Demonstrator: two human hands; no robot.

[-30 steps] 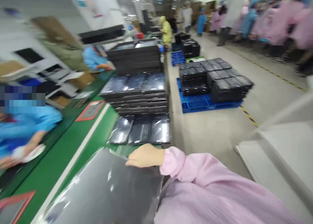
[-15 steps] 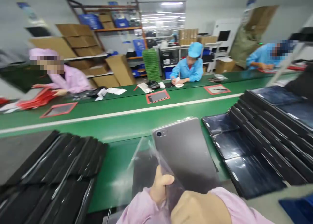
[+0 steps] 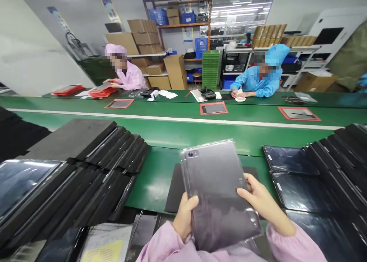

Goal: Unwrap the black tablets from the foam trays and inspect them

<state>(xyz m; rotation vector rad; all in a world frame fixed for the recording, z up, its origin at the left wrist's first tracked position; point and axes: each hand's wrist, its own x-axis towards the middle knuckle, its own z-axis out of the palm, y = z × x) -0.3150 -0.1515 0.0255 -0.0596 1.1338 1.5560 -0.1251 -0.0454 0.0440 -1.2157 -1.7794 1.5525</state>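
A grey tablet (image 3: 215, 185) in a clear plastic bag is upright in front of me, back side and camera lens facing me. My left hand (image 3: 185, 216) grips its lower left edge, thumb on the back. My right hand (image 3: 259, 202) holds the right edge, fingers curled over the bagged surface. Under the tablet a dark mat (image 3: 174, 189) lies on the green bench (image 3: 160, 174).
Stacked black trays lean at the left (image 3: 86, 170) and hold dark tablets at the right (image 3: 312, 185). Beyond runs a green conveyor (image 3: 177, 128) with red-framed tablets (image 3: 213, 108). Two seated workers sit across it, one in pink (image 3: 126, 73), one in blue (image 3: 260, 78). Cardboard boxes and shelves stand behind.
My view swung left from the aisle to face the conveyor. The bagged tablet came up off the bench and both hands now hold it, the bag drawn snug around it.
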